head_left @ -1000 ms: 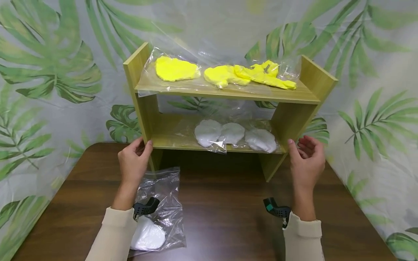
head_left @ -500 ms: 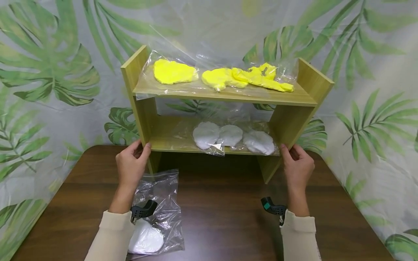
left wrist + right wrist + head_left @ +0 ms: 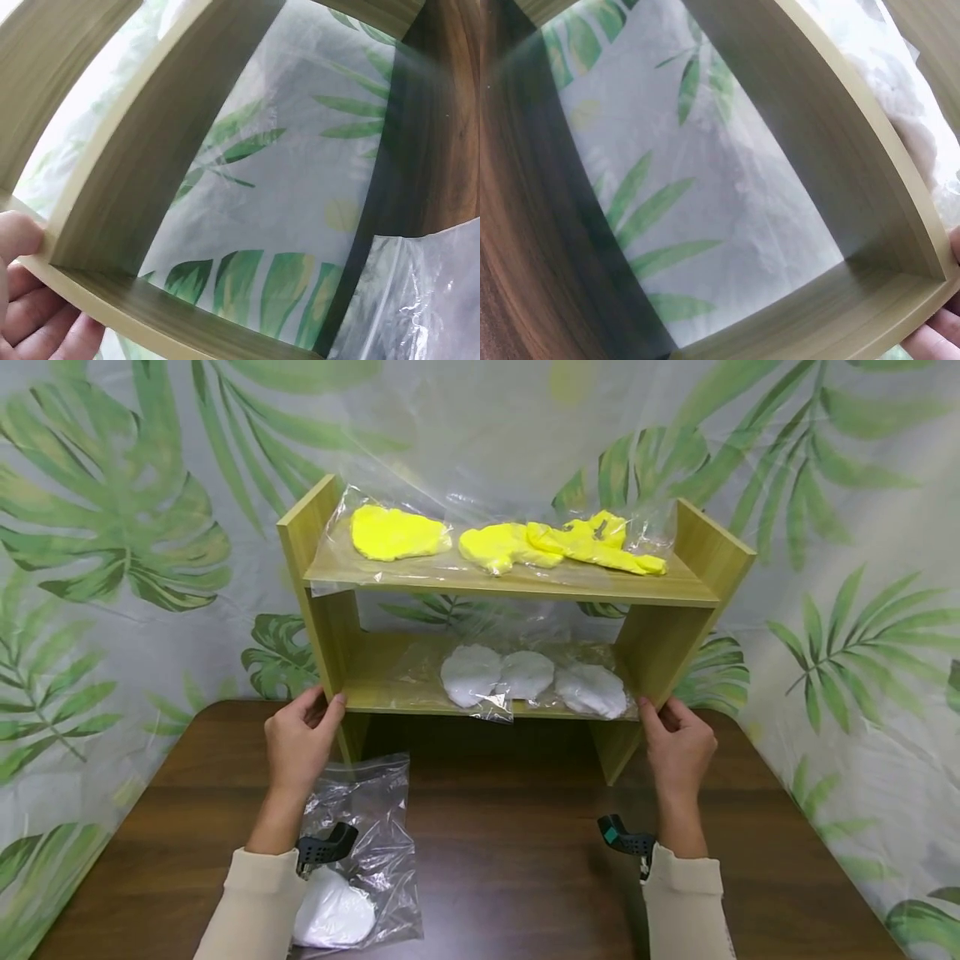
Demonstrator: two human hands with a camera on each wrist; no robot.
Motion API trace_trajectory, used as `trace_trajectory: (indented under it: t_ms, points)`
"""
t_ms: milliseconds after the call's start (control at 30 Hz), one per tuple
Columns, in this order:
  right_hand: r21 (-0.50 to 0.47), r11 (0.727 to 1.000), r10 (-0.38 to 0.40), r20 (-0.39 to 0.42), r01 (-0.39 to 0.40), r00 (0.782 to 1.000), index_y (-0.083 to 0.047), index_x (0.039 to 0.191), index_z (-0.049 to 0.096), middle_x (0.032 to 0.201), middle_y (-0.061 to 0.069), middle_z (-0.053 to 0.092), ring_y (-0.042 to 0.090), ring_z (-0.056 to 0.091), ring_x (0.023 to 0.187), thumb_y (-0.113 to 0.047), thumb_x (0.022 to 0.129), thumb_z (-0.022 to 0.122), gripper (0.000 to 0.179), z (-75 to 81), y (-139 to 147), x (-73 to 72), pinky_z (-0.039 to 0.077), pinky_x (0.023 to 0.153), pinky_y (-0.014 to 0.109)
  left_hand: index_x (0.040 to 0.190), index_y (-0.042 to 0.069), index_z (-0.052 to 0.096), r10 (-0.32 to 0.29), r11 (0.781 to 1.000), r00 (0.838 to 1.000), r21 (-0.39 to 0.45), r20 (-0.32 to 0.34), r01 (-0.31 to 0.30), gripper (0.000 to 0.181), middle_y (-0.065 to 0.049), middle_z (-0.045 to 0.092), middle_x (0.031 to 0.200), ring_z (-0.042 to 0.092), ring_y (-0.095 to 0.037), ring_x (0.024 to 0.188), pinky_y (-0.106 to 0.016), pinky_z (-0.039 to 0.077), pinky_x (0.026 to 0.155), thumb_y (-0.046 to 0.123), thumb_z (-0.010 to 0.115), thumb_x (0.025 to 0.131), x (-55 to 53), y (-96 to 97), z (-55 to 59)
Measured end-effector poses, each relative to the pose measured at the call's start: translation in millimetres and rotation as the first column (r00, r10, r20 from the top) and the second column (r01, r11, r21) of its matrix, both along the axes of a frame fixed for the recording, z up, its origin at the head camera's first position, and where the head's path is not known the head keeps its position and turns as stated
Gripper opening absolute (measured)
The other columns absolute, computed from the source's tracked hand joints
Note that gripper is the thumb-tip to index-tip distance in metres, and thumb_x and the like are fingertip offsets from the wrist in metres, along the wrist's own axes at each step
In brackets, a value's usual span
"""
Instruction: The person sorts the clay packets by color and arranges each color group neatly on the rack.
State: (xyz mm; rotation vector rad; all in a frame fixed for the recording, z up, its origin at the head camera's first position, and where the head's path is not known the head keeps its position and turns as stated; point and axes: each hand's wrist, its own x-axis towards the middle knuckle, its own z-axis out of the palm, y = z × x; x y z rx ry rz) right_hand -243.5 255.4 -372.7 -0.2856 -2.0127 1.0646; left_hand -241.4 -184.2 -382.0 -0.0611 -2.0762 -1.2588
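Note:
A two-tier wooden shelf (image 3: pixel 525 597) stands at the back of the table. My left hand (image 3: pixel 296 743) grips its left side panel (image 3: pixel 321 643) at the height of the lower board, thumb in front. My right hand (image 3: pixel 681 750) pinches the right side panel (image 3: pixel 670 639) at a similar height. In the left wrist view, the left hand's fingers (image 3: pixel 45 319) wrap behind the panel edge; part of the right hand (image 3: pixel 934 341) shows at the right wrist view's corner. Bagged yellow pieces (image 3: pixel 397 533) lie on the upper board, bagged white pieces (image 3: pixel 471 675) on the lower.
A clear zip bag (image 3: pixel 386 852) with a white piece (image 3: pixel 337 910) inside lies on the dark wooden table (image 3: pixel 510 860), near my left forearm. A leaf-patterned cloth (image 3: pixel 480 410) hangs close behind and beside the shelf.
My right hand has moved left from beside the shelf and taken hold of its right panel. My left hand keeps its grip. The whole scene sits slightly lower in the head view.

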Motion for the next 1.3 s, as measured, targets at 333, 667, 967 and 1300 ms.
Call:
trace_trajectory:
  t_ms: [333, 667, 967, 1300]
  points:
    - [-0.015, 1.000, 0.027, 0.029, -0.027, 0.999, -0.009, 0.103, 0.077, 0.090, 0.014, 0.073, -0.019, 0.054, 0.067, -0.033, 0.086, 0.073, 0.030, -3.9, 5.5, 0.3, 0.043, 0.059, 0.005, 0.122, 0.005, 0.067, -0.027, 0.994, 0.980, -0.094, 0.198, 0.047, 0.040, -0.015, 0.071, 0.108, 0.070, -0.027, 0.093, -0.003, 0.043, 0.067, 0.031, 0.065, 0.093, 24.2, -12.2, -1.5]
    - [0.008, 1.000, 0.007, 0.027, -0.007, 1.000, -0.010, 0.100, 0.077, 0.088, 0.013, 0.074, -0.019, 0.052, 0.065, -0.034, 0.086, 0.073, 0.028, -3.8, 11.8, 1.0, 0.041, 0.058, 0.005, 0.122, 0.005, 0.067, -0.036, 0.980, 0.939, -0.170, 0.342, 0.100, 0.040, -0.014, 0.071, 0.106, 0.070, -0.028, 0.093, -0.007, 0.046, 0.068, 0.033, 0.062, 0.094, 54.9, -25.8, -15.9]
    - [0.005, 0.999, 0.041, 0.033, -0.041, 0.999, -0.009, 0.103, 0.077, 0.089, 0.013, 0.074, -0.019, 0.052, 0.067, -0.034, 0.086, 0.073, 0.031, -2.6, 6.5, 1.1, 0.042, 0.059, 0.004, 0.119, 0.004, 0.068, 0.027, 0.945, 0.891, -0.302, 0.453, 0.124, 0.044, -0.011, 0.073, 0.100, 0.071, -0.023, 0.088, -0.042, 0.054, 0.076, 0.039, 0.061, 0.094, 87.7, -33.5, -24.3]
    - [-0.018, 0.998, 0.054, 0.029, -0.054, 0.998, -0.009, 0.102, 0.077, 0.088, 0.012, 0.074, -0.017, 0.054, 0.066, -0.033, 0.085, 0.074, 0.030, -1.8, 5.0, 1.3, 0.042, 0.059, 0.006, 0.112, 0.004, 0.069, 0.080, 0.924, 0.796, -0.345, 0.600, 0.167, 0.038, -0.005, 0.074, 0.092, 0.071, -0.020, 0.083, -0.053, 0.048, 0.081, 0.036, 0.065, 0.091, 126.1, -37.9, -39.8]
